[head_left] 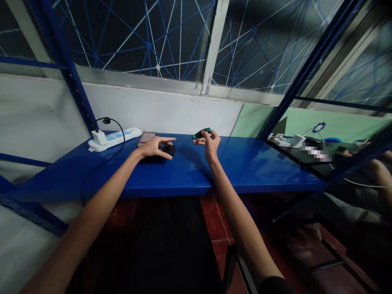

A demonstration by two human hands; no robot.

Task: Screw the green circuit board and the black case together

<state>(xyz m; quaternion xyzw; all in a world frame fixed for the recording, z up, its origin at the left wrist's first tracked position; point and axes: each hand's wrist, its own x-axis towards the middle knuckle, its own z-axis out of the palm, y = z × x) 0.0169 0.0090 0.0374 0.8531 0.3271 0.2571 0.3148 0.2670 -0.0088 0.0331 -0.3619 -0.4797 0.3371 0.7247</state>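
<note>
My left hand (pixel 153 147) grips a small, dark, mouse-shaped object (pixel 169 151) on the blue tabletop, its thumb along the near side and its fingers over the far side. Much of that object is hidden under the palm. In my right hand (pixel 211 143) is a screwdriver (pixel 198 134) with a green and black handle, held between thumb and fingers. Its thin shaft slants down to the left, and the tip is at or close to the dark object's right end; whether they touch I cannot tell. Just behind my left hand lies a phone (pixel 148 137) with a lit screen.
A white power strip (pixel 118 138) with a plugged-in adapter and black cable lies on the blue table (pixel 245 163) at left. Blue metal posts (pixel 75 85) rise at both sides. At far right, another person's hand (pixel 378 165) is near a black surface with cables and a charger.
</note>
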